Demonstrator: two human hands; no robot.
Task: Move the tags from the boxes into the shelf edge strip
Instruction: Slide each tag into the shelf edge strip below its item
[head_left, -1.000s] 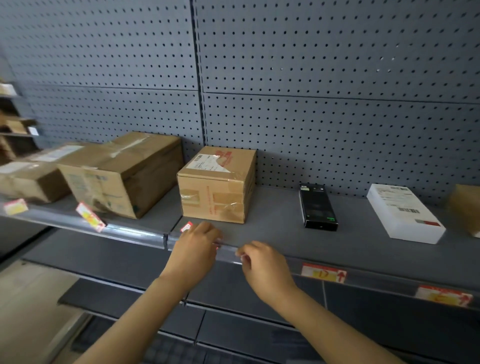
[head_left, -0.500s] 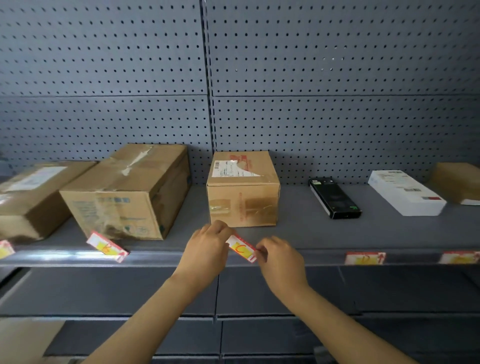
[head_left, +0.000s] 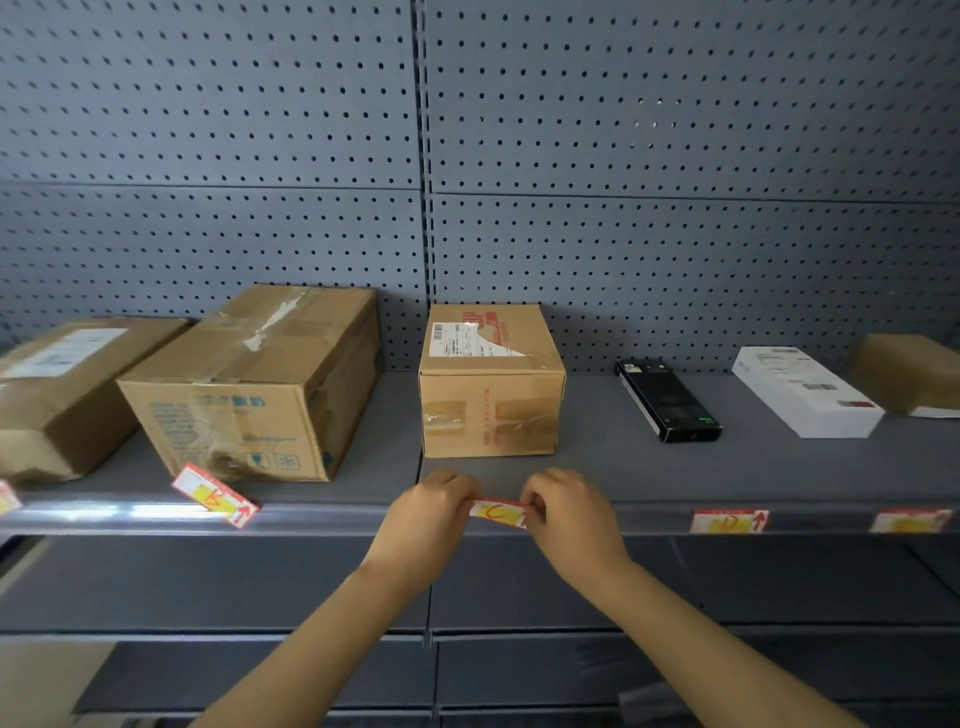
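Observation:
A red and yellow price tag (head_left: 496, 513) is pinched at both ends, level against the grey shelf edge strip (head_left: 322, 518). My left hand (head_left: 428, 517) grips its left end and my right hand (head_left: 569, 512) grips its right end. Right behind it stands a small cardboard box (head_left: 491, 395). Another tag (head_left: 214, 495) lies tilted over the strip in front of the large cardboard box (head_left: 254, 387). Two tags (head_left: 729, 520) (head_left: 910, 520) sit flat in the strip at the right. A further tag (head_left: 6, 499) shows at the left border.
A third cardboard box (head_left: 57, 389) sits at the far left. On the right of the shelf lie a black flat box (head_left: 667, 400), a white flat box (head_left: 805, 389) and a brown parcel (head_left: 914, 379). Pegboard backs the shelf; lower shelves run beneath.
The view has swung to face the shelf head-on. The tag between my hands has gone from tilted to level against the strip, with both hands still on it.

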